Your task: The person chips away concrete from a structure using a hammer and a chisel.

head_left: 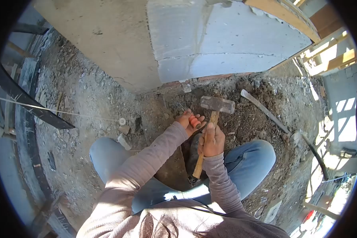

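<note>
I crouch on dirt in front of a concrete wall. My right hand grips the wooden handle of a club hammer, its steel head raised just above and right of my left hand. My left hand is closed around an orange-handled tool, most likely a chisel, whose tip points down toward the soil at the wall's base; the tip is hidden. My knees in blue jeans frame both hands.
A long metal bar lies on the dirt to the right. A taut string runs in from the left to a small white spool. Loose stones and rubble lie by my left knee. Dark planks stand at left.
</note>
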`<state>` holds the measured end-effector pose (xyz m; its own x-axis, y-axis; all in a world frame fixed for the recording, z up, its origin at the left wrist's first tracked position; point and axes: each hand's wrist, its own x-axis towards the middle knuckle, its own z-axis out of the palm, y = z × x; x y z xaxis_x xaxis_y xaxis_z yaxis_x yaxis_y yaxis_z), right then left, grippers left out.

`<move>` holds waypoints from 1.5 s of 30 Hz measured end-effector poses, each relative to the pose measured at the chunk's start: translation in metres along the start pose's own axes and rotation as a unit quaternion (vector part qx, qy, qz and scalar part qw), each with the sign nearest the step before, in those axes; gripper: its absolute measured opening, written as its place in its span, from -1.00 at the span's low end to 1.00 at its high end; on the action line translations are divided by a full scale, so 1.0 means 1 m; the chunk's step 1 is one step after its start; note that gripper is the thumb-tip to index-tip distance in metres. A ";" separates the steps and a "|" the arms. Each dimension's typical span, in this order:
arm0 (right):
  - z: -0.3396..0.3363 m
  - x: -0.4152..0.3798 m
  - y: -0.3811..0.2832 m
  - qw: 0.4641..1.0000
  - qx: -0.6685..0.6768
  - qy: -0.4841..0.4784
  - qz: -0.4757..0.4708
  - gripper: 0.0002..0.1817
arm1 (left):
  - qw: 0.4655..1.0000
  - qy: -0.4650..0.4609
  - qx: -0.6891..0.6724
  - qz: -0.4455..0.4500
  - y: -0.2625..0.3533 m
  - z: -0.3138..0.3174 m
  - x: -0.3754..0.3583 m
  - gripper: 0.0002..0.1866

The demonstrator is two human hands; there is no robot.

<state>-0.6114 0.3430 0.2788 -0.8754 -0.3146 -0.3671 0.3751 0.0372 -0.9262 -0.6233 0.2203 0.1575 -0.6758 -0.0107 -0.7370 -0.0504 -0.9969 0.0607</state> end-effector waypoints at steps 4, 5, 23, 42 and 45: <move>-0.013 0.010 0.005 0.999 0.032 0.016 0.035 -0.58 | 0.986 -0.002 -0.142 0.084 -0.010 -0.017 0.092 -0.78; -0.016 0.012 0.005 0.999 0.032 0.013 0.038 -0.58 | 0.972 0.056 -0.174 0.150 -0.003 -0.008 0.105 -0.87; -0.022 0.008 -0.009 0.997 0.062 -0.013 0.044 -0.59 | 0.971 0.101 -0.123 0.178 0.007 -0.029 0.115 -0.58; 0.008 -0.007 0.004 0.999 0.007 -0.027 0.027 -0.59 | 0.991 0.107 0.010 0.081 0.071 -0.028 -0.063 -0.77; 0.012 -0.008 0.011 0.999 -0.025 -0.044 0.013 -0.58 | 0.990 0.061 0.095 0.086 0.083 -0.056 -0.032 -0.72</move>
<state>-0.5963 0.3341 0.2722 -0.8347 -0.3954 -0.3833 0.3793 0.0920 -0.9207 -0.5650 0.1336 0.1487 -0.5932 -0.1990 -0.7801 -0.0882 -0.9471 0.3087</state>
